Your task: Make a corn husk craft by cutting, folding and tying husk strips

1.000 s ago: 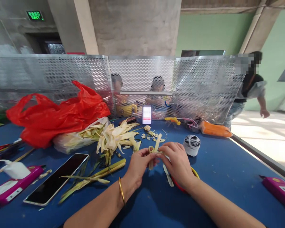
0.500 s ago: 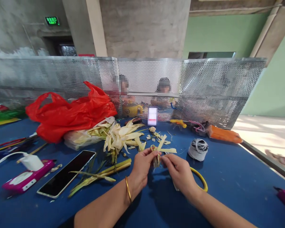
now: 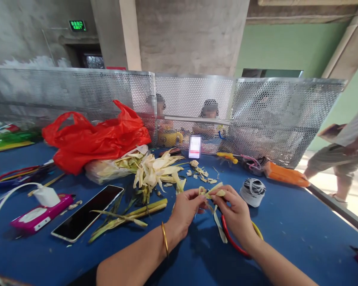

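Observation:
My left hand, with a gold bangle on its wrist, pinches a small folded piece of pale corn husk above the blue table. Close against it, my right hand has thumb and fingers closed on a strip of the same husk. A pale narrow strip shows below the fingers; I cannot tell whether it joins the husk. Under my right hand lies a red and yellow loop, partly hidden by the hand. Beyond my left hand is a heap of corn husks, with green-yellow stalks nearer me.
A spool of grey-white cord stands right of my hands. Leftward lie a black phone, a purple power strip and a red plastic bag. A perforated metal screen lines the back; people sit behind it. A person stands at far right.
My right hand has moved up and inward, now gripping a husk strip beside my left fingers. The red part of the loop has come into view. A person has appeared at right.

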The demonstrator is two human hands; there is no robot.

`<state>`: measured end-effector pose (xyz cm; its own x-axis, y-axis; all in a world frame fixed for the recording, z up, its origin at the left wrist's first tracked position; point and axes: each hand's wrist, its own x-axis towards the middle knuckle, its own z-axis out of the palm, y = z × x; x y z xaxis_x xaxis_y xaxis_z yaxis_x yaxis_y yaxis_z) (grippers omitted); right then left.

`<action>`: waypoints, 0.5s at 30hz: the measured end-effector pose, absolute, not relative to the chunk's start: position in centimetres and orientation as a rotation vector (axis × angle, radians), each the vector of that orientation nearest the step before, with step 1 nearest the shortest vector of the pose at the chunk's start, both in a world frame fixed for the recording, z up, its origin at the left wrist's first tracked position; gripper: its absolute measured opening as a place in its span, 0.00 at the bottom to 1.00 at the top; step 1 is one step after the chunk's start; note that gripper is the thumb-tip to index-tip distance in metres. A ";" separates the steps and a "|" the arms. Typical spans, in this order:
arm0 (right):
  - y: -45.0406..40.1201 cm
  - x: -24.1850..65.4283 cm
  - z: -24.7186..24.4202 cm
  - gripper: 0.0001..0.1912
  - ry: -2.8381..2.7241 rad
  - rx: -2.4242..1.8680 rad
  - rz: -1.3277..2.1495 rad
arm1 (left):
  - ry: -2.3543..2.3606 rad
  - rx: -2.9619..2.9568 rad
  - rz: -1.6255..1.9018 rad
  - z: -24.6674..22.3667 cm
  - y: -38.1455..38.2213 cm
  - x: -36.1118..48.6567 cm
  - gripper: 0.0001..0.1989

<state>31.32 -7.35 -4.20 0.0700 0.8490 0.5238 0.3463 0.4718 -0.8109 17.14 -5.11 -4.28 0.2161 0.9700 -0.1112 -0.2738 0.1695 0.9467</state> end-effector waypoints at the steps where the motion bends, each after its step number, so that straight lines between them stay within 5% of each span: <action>1: -7.4 31.4 -4.1 0.12 -1.550 -1.085 0.502 | 0.907 1.028 1.076 -4.3 -5.2 17.2 0.13; 6: -7.4 31.4 -3.6 0.13 -1.435 -1.173 0.768 | 0.841 1.127 1.069 -4.5 -5.2 17.5 0.14; 15: -7.0 32.2 -3.1 0.19 -1.588 -1.359 0.736 | 0.932 1.084 1.141 -4.6 -4.9 17.4 0.09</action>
